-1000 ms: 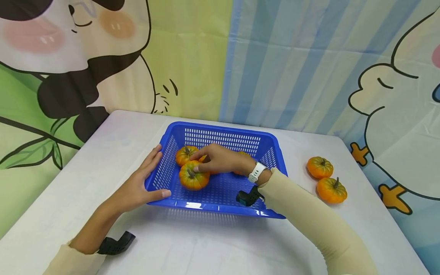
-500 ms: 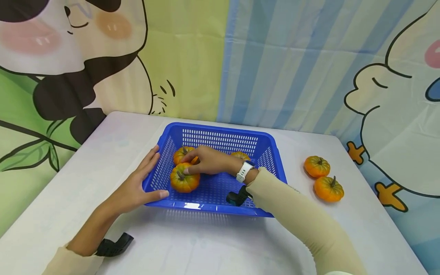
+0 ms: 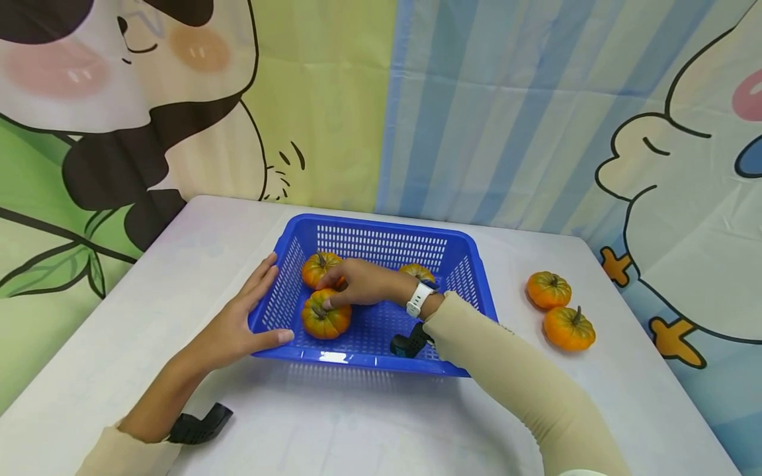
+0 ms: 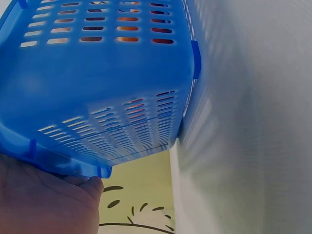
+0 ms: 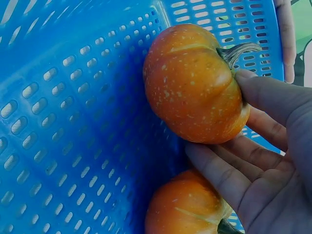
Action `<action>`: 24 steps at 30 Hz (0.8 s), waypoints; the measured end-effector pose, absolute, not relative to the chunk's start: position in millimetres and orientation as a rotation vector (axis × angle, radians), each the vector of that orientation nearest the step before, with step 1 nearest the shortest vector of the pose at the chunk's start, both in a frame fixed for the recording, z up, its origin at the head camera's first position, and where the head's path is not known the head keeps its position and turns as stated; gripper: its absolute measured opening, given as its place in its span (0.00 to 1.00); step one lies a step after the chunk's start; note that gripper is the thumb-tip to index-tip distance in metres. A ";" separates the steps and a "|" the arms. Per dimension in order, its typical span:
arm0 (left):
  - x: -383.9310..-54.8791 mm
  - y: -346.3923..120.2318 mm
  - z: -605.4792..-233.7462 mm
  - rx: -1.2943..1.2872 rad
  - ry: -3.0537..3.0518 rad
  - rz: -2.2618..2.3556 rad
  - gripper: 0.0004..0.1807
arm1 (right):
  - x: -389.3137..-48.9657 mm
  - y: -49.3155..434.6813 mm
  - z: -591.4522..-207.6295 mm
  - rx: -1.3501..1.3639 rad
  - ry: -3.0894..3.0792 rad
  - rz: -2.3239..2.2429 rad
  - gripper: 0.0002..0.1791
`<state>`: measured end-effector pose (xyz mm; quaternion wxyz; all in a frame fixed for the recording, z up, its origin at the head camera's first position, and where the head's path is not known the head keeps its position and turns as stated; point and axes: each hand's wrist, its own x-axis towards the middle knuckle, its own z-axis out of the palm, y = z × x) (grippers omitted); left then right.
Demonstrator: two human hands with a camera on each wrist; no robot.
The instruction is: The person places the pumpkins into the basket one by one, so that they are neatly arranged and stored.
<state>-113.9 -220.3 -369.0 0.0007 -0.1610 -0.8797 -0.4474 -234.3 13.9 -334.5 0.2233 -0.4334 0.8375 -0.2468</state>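
Pinching the nearer orange pumpkin [image 3: 325, 317] with the right hand [image 3: 364, 282], at the left end inside the blue perforated basket [image 3: 381, 361]; touching its side with a straight-fingered left hand [image 3: 244, 330] — perhaps liable to bump the rear pumpkin [image 3: 320, 267], given scant room between.

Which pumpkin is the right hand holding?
The front-left pumpkin in the blue basket: the right hand grips it, thumb beside its stem. The pumpkin behind it and the back-right pumpkin sit farther back; two others lie on the table.
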 end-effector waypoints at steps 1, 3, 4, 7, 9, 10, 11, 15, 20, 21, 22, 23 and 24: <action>-113.9 -220.1 -369.2 -0.508 -2.762 -1.405 0.57 | -234.2 14.2 -334.7 -1.196 2.307 -0.680 0.19; -113.8 -220.2 -369.4 -0.516 -2.756 -1.412 0.57 | -234.1 14.7 -334.8 -1.200 2.296 -0.668 0.20; -113.9 -220.3 -369.4 -0.520 -2.753 -1.415 0.57 | -233.9 14.9 -334.7 -1.201 2.290 -0.662 0.20; -114.0 -220.5 -369.1 -0.531 -2.743 -1.425 0.56 | -232.9 15.5 -333.8 -1.204 2.282 -0.641 0.20; -114.2 -220.6 -369.2 -0.536 -2.739 -1.431 0.56 | -232.1 16.0 -333.0 -1.204 2.277 -0.636 0.20; -114.3 -220.5 -369.3 -0.536 -2.740 -1.430 0.56 | -231.7 16.1 -332.6 -1.202 2.275 -0.637 0.20; -114.4 -220.4 -369.5 -0.539 -2.739 -1.433 0.56 | -231.4 16.3 -332.4 -1.202 2.274 -0.638 0.20; -114.1 -220.8 -369.7 -0.538 -2.736 -1.446 0.56 | -231.7 15.3 -332.8 -1.223 2.260 -0.605 0.21; -113.6 -220.8 -369.3 -0.529 -2.743 -1.438 0.56 | -234.5 14.3 -334.7 -1.229 2.209 -0.591 0.23; -113.6 -220.7 -369.3 -0.528 -2.745 -1.434 0.56 | -234.9 14.4 -335.1 -1.223 2.193 -0.602 0.23; -113.6 -220.7 -369.2 -0.528 -2.745 -1.433 0.56 | -235.2 14.4 -335.3 -1.219 2.184 -0.611 0.24; -113.6 -220.6 -369.3 -0.529 -2.744 -1.433 0.56 | -235.5 14.4 -335.4 -1.216 2.176 -0.619 0.24; -113.7 -220.6 -369.3 -0.530 -2.742 -1.432 0.56 | -235.6 14.4 -335.4 -1.211 2.168 -0.627 0.24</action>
